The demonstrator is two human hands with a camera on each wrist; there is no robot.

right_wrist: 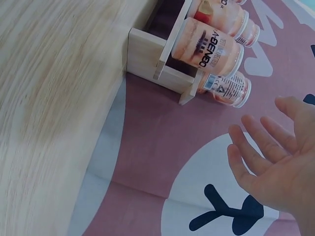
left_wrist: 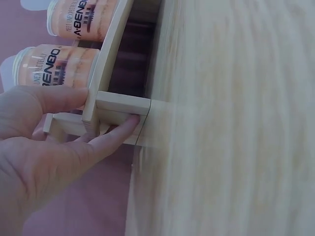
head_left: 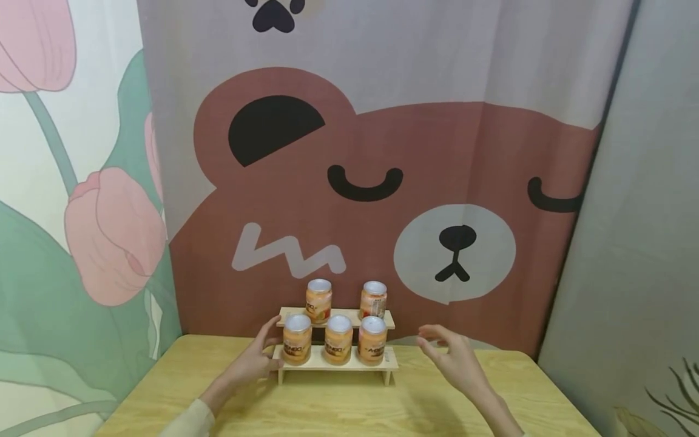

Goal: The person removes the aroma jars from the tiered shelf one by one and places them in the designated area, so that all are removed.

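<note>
Left hand point(head_left: 253, 361) gripped the wooden rack point(head_left: 391, 359) at its left end; right hand point(head_left: 454, 359), fingers loosely spread, hung apart from the rack's right end; rack carried five upright cans point(head_left: 338, 346), three lower, two upper, contents hidden under lids point(head_left: 338, 323); rack stood on table point(head_left: 327, 409)

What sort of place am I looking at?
Probably a curtained-off space set up for tabletop work: a bear-print curtain hangs behind the table, which holds a rack of cans.

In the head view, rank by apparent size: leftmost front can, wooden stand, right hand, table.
1. Table
2. Wooden stand
3. Right hand
4. Leftmost front can
</note>
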